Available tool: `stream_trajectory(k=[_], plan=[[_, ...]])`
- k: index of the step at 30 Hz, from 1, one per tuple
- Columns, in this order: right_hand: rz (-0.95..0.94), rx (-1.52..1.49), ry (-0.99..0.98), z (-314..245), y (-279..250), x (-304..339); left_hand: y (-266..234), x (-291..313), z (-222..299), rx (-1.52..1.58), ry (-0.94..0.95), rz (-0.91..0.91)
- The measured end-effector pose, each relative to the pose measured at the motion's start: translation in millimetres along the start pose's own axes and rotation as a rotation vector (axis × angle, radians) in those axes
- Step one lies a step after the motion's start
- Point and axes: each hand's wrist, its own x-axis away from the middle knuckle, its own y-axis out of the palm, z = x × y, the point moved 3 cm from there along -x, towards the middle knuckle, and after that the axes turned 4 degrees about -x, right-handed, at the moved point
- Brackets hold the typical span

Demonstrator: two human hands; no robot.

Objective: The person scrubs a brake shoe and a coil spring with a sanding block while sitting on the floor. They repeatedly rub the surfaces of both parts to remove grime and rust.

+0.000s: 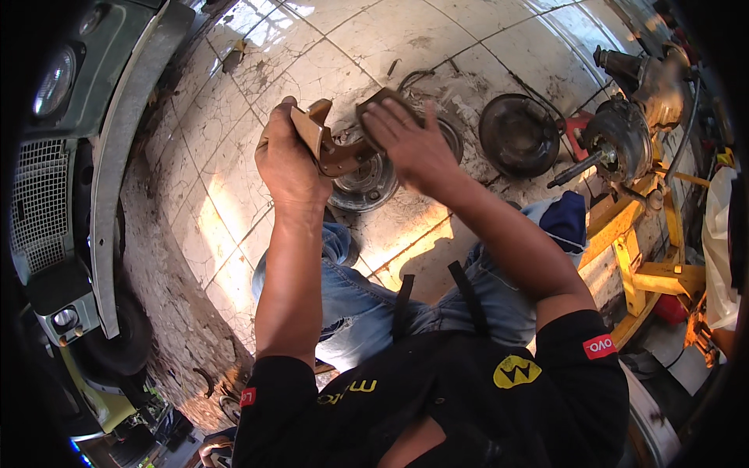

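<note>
My left hand (292, 160) is closed round one end of a curved brown brake shoe (347, 158), holding it up above the floor. A tan flat face shows at that end. Fingers stretched flat and thumb apart, my right hand (417, 148) lies against a dark brown, rough-looking flat piece (382, 113) at the shoe's other end. Whether this piece is part of the shoe or separate, I cannot tell. Under the shoe, a round metal wheel part (363, 191) rests on the tiles, partly hidden by my hands.
A dark round drum or dish (519, 136) lies right of my hands. Further right, an axle hub assembly (620, 136) sits by a yellow metal stand (628, 253). A vehicle's front bumper (117, 171) edges the left side. Cracked, dirty tiles (226, 140) cover the floor.
</note>
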Motion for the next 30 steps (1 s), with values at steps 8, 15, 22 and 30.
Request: stream_trajectory(k=[8, 15, 22, 30], plan=[[-0.129, -1.373, -0.158, -36.8, -47.8, 1.1, -10.1, -6.8, -19.5, -0.047, 0.036, 0.007], [-0.152, -0.158, 0.047, 3.2, -5.0, 5.4, 3.6, -1.2, -2.2, -0.015, -0.038, 0.052], [-0.148, -0.991, -0.124, -29.2, -24.5, 7.6, -0.2, -6.0, -12.6, 0.007, 0.011, 0.018], [-0.139, -1.142, -0.099, -34.1, -42.9, 4.1, -3.9, -8.9, -18.2, -0.011, 0.006, 0.002]])
